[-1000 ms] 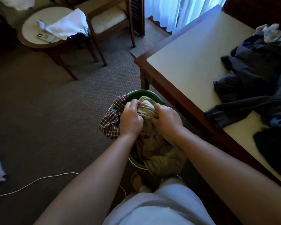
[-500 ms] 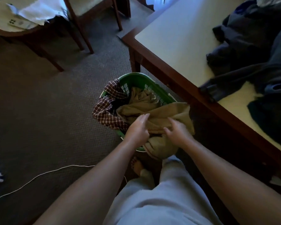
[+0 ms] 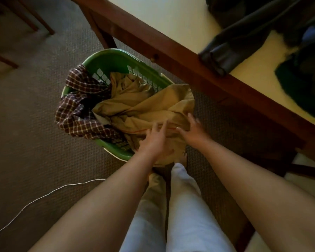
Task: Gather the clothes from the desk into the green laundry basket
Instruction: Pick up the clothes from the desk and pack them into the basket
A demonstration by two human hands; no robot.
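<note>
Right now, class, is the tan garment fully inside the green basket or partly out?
Partly out. The tan garment lies in the green basket, but folds drape over its rim toward the desk.

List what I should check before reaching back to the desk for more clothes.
1. Hands free: ok; left hand and right hand are open over the tan garment.
2. Whole tan garment inside basket: not ok; it spills over the near rim.
3. Whole plaid shirt inside: not ok; it drapes over the left rim.
4. Clothes off desk: not ok; dark clothes lie on it.
5. Room left in basket: cannot tell.
</note>
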